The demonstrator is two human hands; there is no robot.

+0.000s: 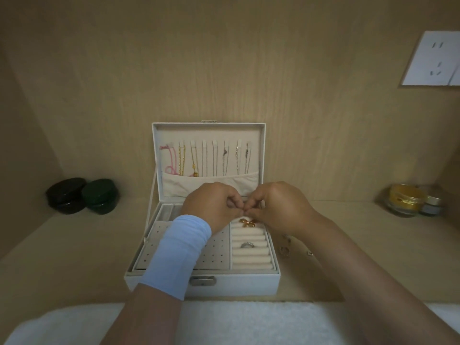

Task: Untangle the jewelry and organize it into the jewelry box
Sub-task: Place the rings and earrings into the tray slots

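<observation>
Gold bow ring (247, 223) just below left hand (211, 205) and right hand (278, 205), fingers (235, 203) curled tip-to-tip, hold unclear

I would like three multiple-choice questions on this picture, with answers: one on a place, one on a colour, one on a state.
1. Where is the silver ring? A in the ring rolls; B on the table; C in the lid pocket.
2. The bow ring is: A gold; B silver; C pink.
3. The jewelry box lid is: A shut; B removed; C open, upright.
Answers: A, it sits between the rolls; A, it shines gold; C, necklaces hang inside it.
</observation>
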